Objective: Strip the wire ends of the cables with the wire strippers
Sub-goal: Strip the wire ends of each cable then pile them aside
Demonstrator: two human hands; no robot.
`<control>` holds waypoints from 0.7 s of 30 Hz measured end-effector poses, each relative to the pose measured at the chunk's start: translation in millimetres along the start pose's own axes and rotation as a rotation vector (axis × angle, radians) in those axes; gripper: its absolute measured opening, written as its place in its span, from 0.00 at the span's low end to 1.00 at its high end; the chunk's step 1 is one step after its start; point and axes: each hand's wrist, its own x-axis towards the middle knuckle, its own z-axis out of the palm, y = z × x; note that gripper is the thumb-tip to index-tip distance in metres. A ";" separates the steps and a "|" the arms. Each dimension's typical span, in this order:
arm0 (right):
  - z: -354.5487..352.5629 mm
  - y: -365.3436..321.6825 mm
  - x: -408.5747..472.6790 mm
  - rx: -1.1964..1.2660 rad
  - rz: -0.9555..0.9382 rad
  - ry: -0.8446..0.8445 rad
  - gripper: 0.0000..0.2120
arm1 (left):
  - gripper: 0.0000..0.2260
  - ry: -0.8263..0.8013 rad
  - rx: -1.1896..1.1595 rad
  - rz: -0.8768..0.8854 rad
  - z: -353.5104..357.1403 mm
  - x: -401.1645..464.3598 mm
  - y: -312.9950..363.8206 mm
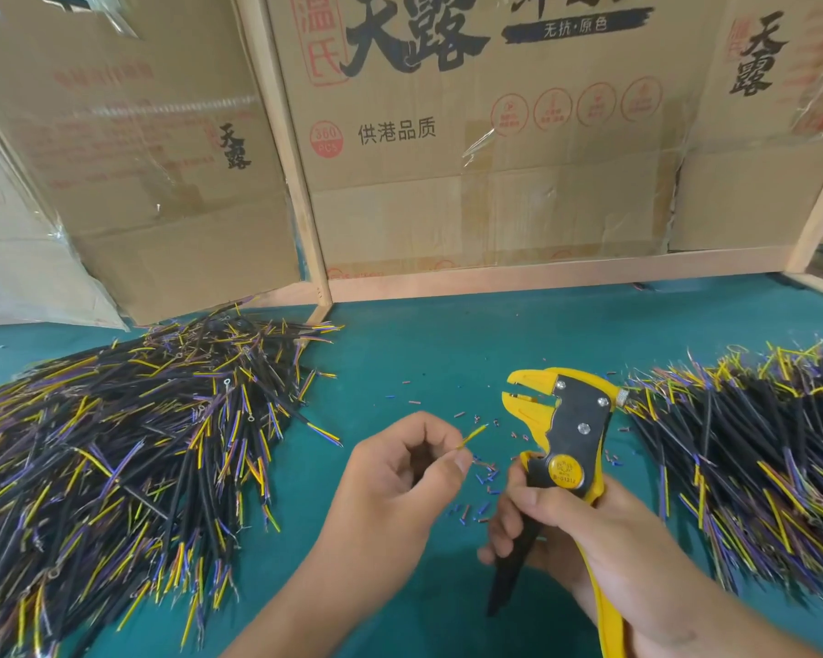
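The left hand (402, 472) pinches 1 cable so its yellow wire end (473, 435) pokes out toward the wire strippers (561, 434), gripped by the handles in the right hand (585, 539), jaws parted and apart from the wire. This looks like the feeding step: next, the tip must slide between the jaws before squeezing. Cable piles sit at the tabletop's left edge (115, 448) and right edge (751, 448); insulation scraps (476, 496) litter the middle.

The tabletop (424, 353) is teal, both cable heaps, at nine o'clock (115, 448) and three o'clock (751, 448), are black with yellow, purple and blue ends, the wire strippers (561, 429) are yellow and black, and the cardboard boxes (495, 182) are brown with black and red print.
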 end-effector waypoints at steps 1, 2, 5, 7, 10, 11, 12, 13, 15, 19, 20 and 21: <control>-0.9 -0.7 0.2 0.007 0.012 -0.008 0.02 | 0.07 0.008 -0.035 -0.012 -1.4 0.7 -0.4; -1.7 -1.7 0.8 0.011 0.034 -0.025 0.04 | 0.07 0.016 -0.069 -0.024 -2.9 1.5 -0.6; -3.6 -5.1 0.5 -0.001 0.126 -0.120 0.12 | 0.07 0.041 -0.153 -0.052 -6.8 3.9 -1.2; -4.1 -6.4 -0.5 -0.014 0.175 -0.177 0.18 | 0.07 0.050 -0.180 -0.058 -8.2 5.0 -1.6; -5.2 -6.5 -2.3 -0.015 0.226 -0.268 0.21 | 0.06 0.060 -0.188 -0.051 -8.9 5.3 -1.8; -4.6 -7.2 -3.4 -0.027 0.226 -0.323 0.18 | 0.06 0.065 -0.188 -0.045 -8.9 5.3 -1.6; -3.2 -8.2 -4.1 -0.037 0.215 -0.375 0.14 | 0.06 0.071 -0.185 -0.039 -8.8 5.4 -1.4; -1.4 -9.0 -4.8 -0.042 0.195 -0.407 0.10 | 0.06 0.079 -0.182 -0.035 -8.6 5.4 -0.8; -0.5 -9.9 -4.6 -0.067 0.175 -0.421 0.07 | 0.06 0.093 -0.188 -0.033 -8.0 5.9 0.4; -5.4 -9.0 -1.7 -0.138 0.171 -0.398 0.28 | 0.06 0.114 -0.228 -0.046 -7.4 8.0 1.1; -6.3 -8.3 -1.5 -0.120 0.168 -0.368 0.33 | 0.07 0.119 -0.232 -0.049 -7.4 8.3 0.9; -6.7 -7.9 -0.7 -0.108 0.174 -0.356 0.35 | 0.07 0.120 -0.234 -0.052 -7.1 8.6 0.7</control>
